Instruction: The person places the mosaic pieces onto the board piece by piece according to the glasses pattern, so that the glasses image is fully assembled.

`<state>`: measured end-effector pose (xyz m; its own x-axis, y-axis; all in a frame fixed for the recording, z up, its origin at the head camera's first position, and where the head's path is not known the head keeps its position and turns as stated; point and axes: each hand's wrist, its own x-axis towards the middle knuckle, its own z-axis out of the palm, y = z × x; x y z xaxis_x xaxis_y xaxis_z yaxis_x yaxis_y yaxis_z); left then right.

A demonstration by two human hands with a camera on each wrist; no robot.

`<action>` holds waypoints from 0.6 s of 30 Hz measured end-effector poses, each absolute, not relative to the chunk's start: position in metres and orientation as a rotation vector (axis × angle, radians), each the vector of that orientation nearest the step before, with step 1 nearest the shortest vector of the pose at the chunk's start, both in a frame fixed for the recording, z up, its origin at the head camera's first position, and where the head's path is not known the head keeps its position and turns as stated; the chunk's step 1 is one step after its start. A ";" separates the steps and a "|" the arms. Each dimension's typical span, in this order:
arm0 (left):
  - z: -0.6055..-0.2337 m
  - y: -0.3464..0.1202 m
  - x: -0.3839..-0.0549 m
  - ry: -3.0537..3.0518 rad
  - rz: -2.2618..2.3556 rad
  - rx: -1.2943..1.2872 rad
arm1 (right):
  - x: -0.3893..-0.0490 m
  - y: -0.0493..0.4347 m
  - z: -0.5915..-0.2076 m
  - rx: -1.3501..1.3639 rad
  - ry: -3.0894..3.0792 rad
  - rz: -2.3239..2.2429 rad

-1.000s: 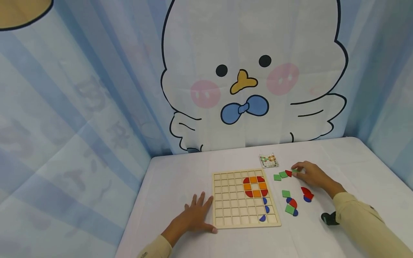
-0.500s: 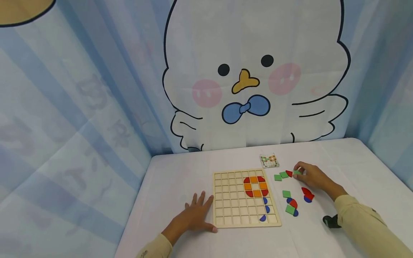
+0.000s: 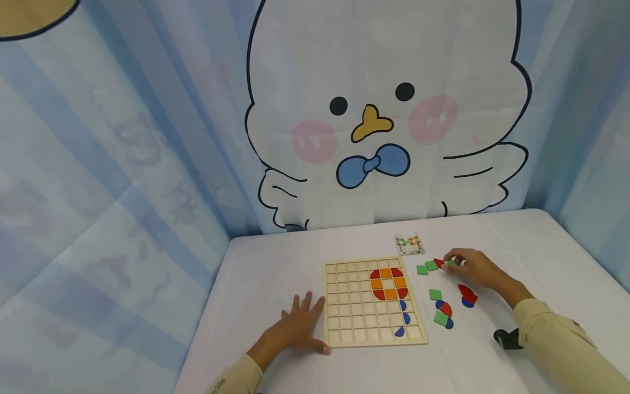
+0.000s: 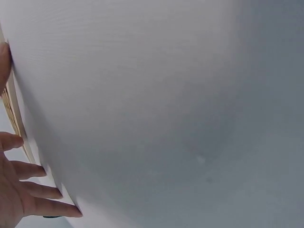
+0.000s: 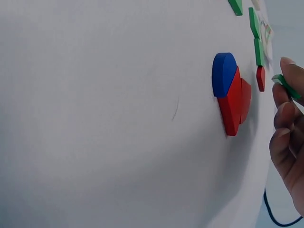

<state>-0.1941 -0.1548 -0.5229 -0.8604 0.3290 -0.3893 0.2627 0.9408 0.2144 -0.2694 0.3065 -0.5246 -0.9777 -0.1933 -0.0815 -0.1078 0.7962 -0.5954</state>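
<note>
My left hand (image 3: 295,328) lies with spread fingers on the table, thumb and index finger at the left edge of a wooden grid board (image 3: 346,311). The left wrist view shows its fingers (image 4: 42,191) stretched out along that edge. My right hand (image 3: 473,268) pinches a small green tile (image 5: 286,87) between thumb and finger, above the table near a red piece (image 3: 438,264). On the board, red quarter-round pieces and orange squares (image 3: 390,294) form a ring around one bare cell. Blue half-round pieces (image 3: 406,318) sit below the ring.
Two green squares (image 3: 422,270) lie beside the red piece. Further loose green, red and blue pieces (image 3: 441,317) are right of the board, and a red and blue cluster (image 5: 227,92) lies nearer the right forearm. A printed pattern card (image 3: 409,244) is behind the board. A dark object (image 3: 508,339) sits by the right sleeve.
The green tile in my right fingers shifts and tilts a little, staying over the same spot. My left hand and the pieces on the board keep their places.
</note>
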 end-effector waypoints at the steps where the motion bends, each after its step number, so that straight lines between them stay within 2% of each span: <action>1: -0.522 -0.155 -0.195 2.664 0.218 0.422 | -0.269 0.304 -0.522 -0.246 2.838 -0.948; 18: -0.509 -0.148 -0.189 2.660 0.242 0.429 | -0.262 0.259 -0.499 -0.370 2.587 -1.257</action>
<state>-0.1894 -0.1483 -0.5090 -0.8584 0.3353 -0.3883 0.2598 0.9367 0.2345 -0.2620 0.2593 -0.4991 -0.9389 -0.3281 -0.1043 -0.1208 0.5974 -0.7928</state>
